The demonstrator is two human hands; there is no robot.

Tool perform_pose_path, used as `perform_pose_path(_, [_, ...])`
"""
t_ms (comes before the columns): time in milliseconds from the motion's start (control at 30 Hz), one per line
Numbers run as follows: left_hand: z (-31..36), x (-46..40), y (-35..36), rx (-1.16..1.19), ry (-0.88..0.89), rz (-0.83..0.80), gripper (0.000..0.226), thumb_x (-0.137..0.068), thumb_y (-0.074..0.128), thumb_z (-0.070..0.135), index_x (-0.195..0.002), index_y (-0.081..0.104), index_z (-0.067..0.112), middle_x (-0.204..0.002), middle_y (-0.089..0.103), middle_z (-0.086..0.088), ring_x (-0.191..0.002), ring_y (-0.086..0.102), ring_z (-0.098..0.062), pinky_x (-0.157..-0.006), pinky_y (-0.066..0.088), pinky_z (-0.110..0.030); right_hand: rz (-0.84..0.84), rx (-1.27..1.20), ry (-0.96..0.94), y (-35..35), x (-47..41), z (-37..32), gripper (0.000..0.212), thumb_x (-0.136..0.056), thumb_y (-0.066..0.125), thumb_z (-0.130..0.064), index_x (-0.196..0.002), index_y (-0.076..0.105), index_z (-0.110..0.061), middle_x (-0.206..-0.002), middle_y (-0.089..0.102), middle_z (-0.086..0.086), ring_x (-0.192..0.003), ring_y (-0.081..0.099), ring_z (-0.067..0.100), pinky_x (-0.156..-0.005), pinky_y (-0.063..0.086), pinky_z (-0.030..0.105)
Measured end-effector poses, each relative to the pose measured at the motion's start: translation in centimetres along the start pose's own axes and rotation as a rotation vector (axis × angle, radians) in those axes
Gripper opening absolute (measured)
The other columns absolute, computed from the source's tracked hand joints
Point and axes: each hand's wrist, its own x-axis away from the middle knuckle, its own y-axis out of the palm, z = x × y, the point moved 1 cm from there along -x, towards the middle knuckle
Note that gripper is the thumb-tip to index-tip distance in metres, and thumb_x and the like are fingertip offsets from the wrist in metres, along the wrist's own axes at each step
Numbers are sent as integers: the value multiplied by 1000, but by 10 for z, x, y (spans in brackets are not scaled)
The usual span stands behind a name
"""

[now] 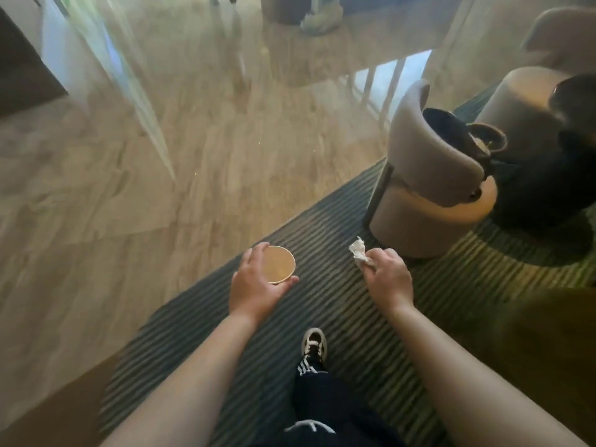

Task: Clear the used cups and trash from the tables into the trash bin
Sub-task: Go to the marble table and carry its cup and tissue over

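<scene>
Tan paper cup, open-topped, gripped by left hand fingers; right hand fingers pinch crumpled white napkin.

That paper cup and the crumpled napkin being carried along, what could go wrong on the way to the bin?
The left hand grips the paper cup by its side with the mouth open upward; any dregs could slosh out onto the striped rug. The right hand only pinches the crumpled napkin at one end, so it might slip free. No trash bin is in view yet, so the carry may be long.
</scene>
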Motion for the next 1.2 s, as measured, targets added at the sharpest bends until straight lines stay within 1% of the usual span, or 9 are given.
perform_pose_path(167, [34, -163, 16, -17, 16, 26, 82, -58, 83, 51, -126, 48, 22, -122, 55, -1, -103, 57, -25, -86, 48, -40, 29, 1, 3, -17, -162, -26, 18, -89, 60, -32, -97, 66, -16, -86, 52, -5, -79, 51, 15, -68, 37, 26])
perform_pose_path(300, [58, -272, 42, -17, 24, 15, 81, -59, 85, 45, -127, 50, 20, -124, 55, -3, -105, 57, -28, -87, 47, -41, 9, -48, 41, -25, -265, -39, 18, -91, 58, -31, -99, 64, -16, -92, 57, 0, -83, 55, 18, -73, 49, 33])
perform_pose_path(467, [73, -419, 97, -2, 56, -45, 81, -60, 84, 45, -129, 48, 19, -125, 53, -5, -108, 56, -29, -91, 46, -41, 36, -46, 76, -20, -400, -34, 18, -92, 56, -29, -100, 63, -14, -95, 58, 2, -85, 57, 18, -79, 51, 35])
perform_pose_path(667, [95, -639, 169, 11, 160, -138, 79, -63, 83, 44, -128, 48, 18, -122, 54, -4, -106, 56, -27, -90, 45, -41, 82, -55, 184, -11, -601, -32, 20, -91, 57, -24, -105, 64, -10, -100, 59, 5, -91, 57, 20, -85, 51, 40])
perform_pose_path(833, [144, -807, 215, -32, 278, -249, 80, -62, 84, 41, -128, 49, 12, -119, 54, -7, -107, 54, -27, -91, 44, -44, 152, -61, 312, -36, -751, -43, 20, -92, 56, -23, -106, 63, -12, -105, 60, 6, -94, 57, 21, -87, 49, 38])
perform_pose_path(900, [173, -860, 238, -32, 326, -289, 81, -62, 85, 38, -128, 50, 9, -119, 55, -9, -109, 53, -27, -93, 43, -45, 194, -60, 371, -49, -795, -36, 19, -91, 57, -22, -106, 63, -12, -104, 60, 6, -96, 57, 21, -87, 47, 37])
perform_pose_path(1000, [216, -921, 280, -40, 379, -362, 79, -62, 83, 43, -128, 49, 16, -120, 53, -5, -105, 55, -25, -90, 45, -43, 286, -56, 476, -66, -846, -11, 16, -89, 60, -19, -101, 66, -9, -100, 61, 8, -96, 55, 24, -83, 45, 33])
perform_pose_path(1100, [253, -972, 331, -31, 445, -427, 79, -62, 82, 45, -128, 48, 19, -118, 53, -3, -102, 55, -24, -89, 46, -44, 350, -66, 590, -75, -891, 27, 19, -88, 62, -23, -99, 67, -8, -99, 62, 11, -95, 55, 27, -84, 45, 37])
perform_pose_path(1200, [292, -1019, 395, -33, 515, -473, 79, -62, 82, 45, -128, 47, 20, -121, 52, -2, -103, 55, -24, -88, 47, -45, 416, -103, 675, -83, -938, 74, 19, -89, 61, -26, -98, 66, -11, -98, 60, 9, -83, 55, 22, -70, 44, 31])
